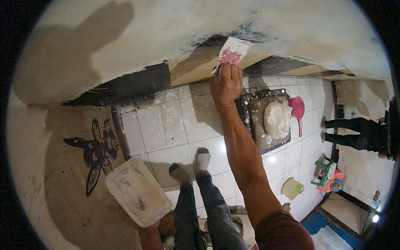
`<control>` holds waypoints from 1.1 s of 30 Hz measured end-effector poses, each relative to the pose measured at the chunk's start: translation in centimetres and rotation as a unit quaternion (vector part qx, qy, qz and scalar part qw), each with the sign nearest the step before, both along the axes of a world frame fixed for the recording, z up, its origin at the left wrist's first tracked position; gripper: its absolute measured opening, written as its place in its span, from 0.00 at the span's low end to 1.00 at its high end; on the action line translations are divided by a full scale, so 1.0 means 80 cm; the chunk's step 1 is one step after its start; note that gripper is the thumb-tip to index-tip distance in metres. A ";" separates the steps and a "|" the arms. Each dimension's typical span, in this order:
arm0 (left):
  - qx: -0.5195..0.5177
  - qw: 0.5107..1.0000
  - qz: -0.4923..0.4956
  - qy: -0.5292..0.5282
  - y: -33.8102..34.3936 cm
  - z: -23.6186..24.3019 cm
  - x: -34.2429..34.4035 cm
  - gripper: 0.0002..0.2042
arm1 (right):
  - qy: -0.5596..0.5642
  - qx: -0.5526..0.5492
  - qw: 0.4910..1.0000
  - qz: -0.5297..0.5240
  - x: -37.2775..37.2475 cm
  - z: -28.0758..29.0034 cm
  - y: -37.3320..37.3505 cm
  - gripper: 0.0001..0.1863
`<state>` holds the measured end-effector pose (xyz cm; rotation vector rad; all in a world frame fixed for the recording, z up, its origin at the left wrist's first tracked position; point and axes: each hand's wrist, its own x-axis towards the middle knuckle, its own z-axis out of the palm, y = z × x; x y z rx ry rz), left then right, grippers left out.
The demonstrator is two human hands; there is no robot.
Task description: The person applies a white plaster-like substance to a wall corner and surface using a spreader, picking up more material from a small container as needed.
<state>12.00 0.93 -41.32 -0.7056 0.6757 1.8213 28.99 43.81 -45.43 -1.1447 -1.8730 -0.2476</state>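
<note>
My right hand [227, 83] is closed round a putty scraper [233, 52] with a pinkish-red blade smeared with white filler. Its blade lies at the wall [166, 37], by a dark patch where the pale coating ends. Low on the left, my left hand [153, 228] holds a white rectangular tub [139, 191] at its near end; most of its fingers are hidden beneath. Whitish residue and grey smears cover the inside of the tub.
On the tiled floor [166, 121], a dark tray [260, 137] carries a bag of white paste [277, 120] beside a pink dipper [296, 107]. A pale bucket [291, 188] and green stool [323, 171] stand to the right. Another person [358, 133] stands at far right.
</note>
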 end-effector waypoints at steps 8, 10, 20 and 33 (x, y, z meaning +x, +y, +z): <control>-0.010 1.000 -0.005 0.008 0.037 -0.023 0.041 0.31 | -0.003 0.026 0.999 0.028 0.001 -0.025 0.041 0.11; -0.017 1.000 -0.006 0.009 0.040 -0.030 0.050 0.31 | -0.001 0.028 0.998 0.050 -0.002 -0.022 0.044 0.10; -0.022 1.000 -0.019 0.003 0.067 -0.058 0.076 0.32 | -0.013 -0.119 0.988 0.102 0.054 -0.078 -0.029 0.06; -0.014 0.999 -0.034 0.010 0.073 -0.063 0.075 0.32 | 0.234 -0.170 0.955 0.068 -0.065 0.010 -0.016 0.15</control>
